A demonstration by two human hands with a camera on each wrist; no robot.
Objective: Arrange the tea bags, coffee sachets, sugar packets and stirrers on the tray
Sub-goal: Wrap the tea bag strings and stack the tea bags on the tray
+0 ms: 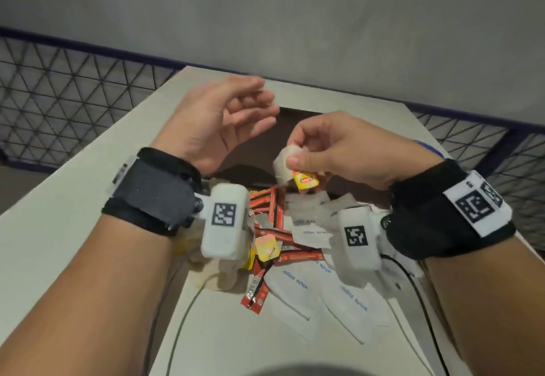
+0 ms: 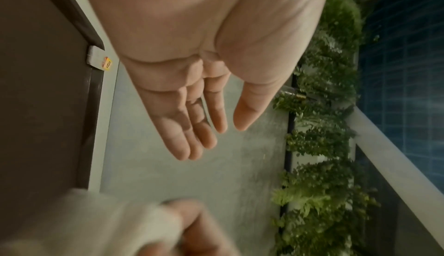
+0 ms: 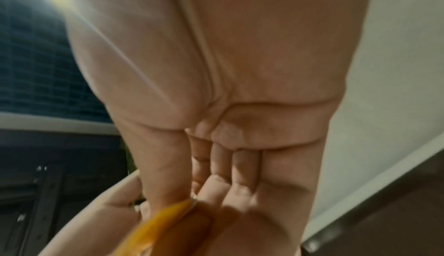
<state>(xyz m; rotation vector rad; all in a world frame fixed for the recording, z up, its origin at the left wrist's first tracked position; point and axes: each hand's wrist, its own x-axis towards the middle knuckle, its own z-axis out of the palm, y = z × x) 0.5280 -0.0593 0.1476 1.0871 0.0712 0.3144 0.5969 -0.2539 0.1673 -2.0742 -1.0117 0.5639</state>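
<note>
My right hand (image 1: 295, 151) pinches a white tea bag (image 1: 281, 166) between thumb and fingers, and its yellow tag (image 1: 305, 181) dangles below, over the near end of the dark brown tray (image 1: 253, 151). In the right wrist view the yellow tag (image 3: 163, 222) shows blurred at my fingertips (image 3: 216, 184). My left hand (image 1: 253, 110) hovers above the tray's left side, fingers loosely curled, holding nothing. The left wrist view shows that hand (image 2: 216, 127) relaxed, and another tea bag (image 2: 96, 59) lying at the tray's rim (image 2: 93, 108). Red coffee sachets (image 1: 274, 210), white sugar packets (image 1: 295, 284) and more tea bags (image 1: 224, 272) lie heaped on the table. No stirrers are visible.
The white table (image 1: 73, 213) is narrow, with a grey wall behind it and wire mesh fencing (image 1: 59, 95) on both sides. Dark cables (image 1: 182, 316) run across the table's near end beside the heap.
</note>
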